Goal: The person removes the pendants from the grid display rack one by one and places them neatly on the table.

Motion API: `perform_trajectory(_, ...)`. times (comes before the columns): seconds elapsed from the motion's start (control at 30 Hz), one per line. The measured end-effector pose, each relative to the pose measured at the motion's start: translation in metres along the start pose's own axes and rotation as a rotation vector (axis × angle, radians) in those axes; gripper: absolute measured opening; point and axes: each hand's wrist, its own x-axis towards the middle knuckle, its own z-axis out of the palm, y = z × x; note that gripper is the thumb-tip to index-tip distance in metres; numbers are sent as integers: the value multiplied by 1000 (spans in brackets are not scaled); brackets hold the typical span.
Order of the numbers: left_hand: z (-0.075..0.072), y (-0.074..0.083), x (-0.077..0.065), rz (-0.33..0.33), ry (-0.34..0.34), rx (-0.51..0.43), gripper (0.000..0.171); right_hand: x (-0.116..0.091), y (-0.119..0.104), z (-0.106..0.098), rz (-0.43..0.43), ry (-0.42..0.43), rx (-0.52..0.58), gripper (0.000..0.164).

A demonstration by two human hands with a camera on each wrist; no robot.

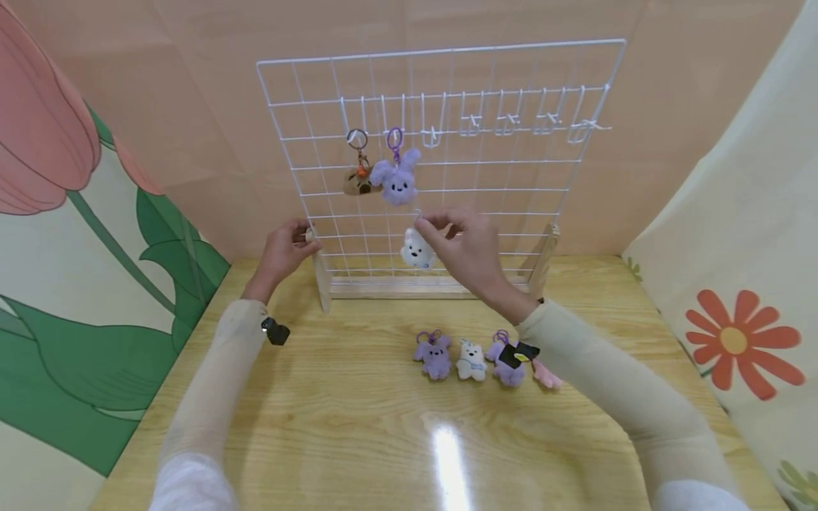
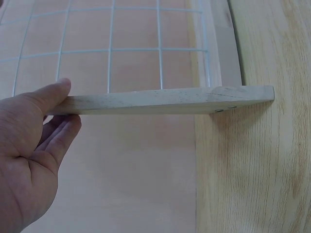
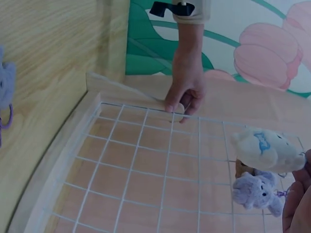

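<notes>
While left hand (image 1: pixel 284 253) grips wooden post (image 2: pixel 146 100), right hand (image 1: pixel 469 246) holding white plush (image 1: pixel 417 251), hung keychains (image 1: pixel 397 186) above, sleeve (image 1: pixel 588 355) partly hiding pink toy (image 1: pixel 547 376)

Held plush (image 1: pixel 417 250): white, blue mark. Hung bunny (image 1: pixel 399 187): purple; plush beside it (image 1: pixel 354 184): brown, orange bit. Grid (image 1: pixel 441 50) white, leg (image 1: pixel 322 282) pale wood, table (image 1: pixel 345 411) yellowish woodgrain. Plushes on it (image 1: pixel 437 359): two purple, one white-and-blue, one pink. Backdrop (image 1: pixel 192 85) peach. Left cloth (image 1: pixel 38 255): pink tulips (image 1: pixel 45 121), green leaves (image 1: pixel 83 369). Right cloth (image 1: pixel 703 234): red-orange flower (image 1: pixel 733 341).

You work in a booth-like, shop-style setting: keychains (image 1: pixel 399 186) hang on a rack (image 1: pixel 396 291) over your tabletop (image 1: pixel 345 411), flowered panels (image 1: pixel 51 355) flanking, a peach backdrop (image 1: pixel 192 85) behind.
</notes>
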Motion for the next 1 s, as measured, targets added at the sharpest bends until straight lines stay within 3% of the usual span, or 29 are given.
perform_trajectory(0.27,0,-1,0,-21,-6,-14,49,-20,4,8,60,-64,41,15)
perform_trajectory(1.0,1,-2,2,-11,0,-10,49,-60,24,30,108,-173,83,11)
